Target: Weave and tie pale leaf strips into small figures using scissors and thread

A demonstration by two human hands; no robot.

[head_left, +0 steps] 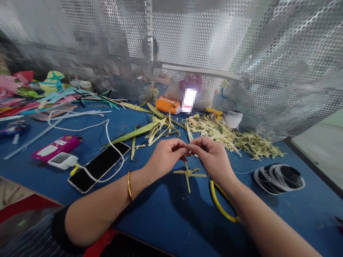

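Note:
My left hand (166,157) and my right hand (213,154) meet over the blue table, thumbs and forefingers pinched together at the tips. Between them is a pale husk strip (189,132), which shows just beyond the fingers; most of the pinched part is hidden. Just below the fingertips is a small cross-shaped piece of husk strips (188,174); whether it joins the held strip I cannot tell. Yellow-handled scissors (221,205) lie partly under my right forearm.
A black spool of white thread (278,178) lies at right. Shredded husk (241,137) and long green leaves (139,132) spread behind my hands. At left are a phone (100,166), white cable and magenta device (56,147). An orange packet (166,105) stands near the perforated screen (198,39).

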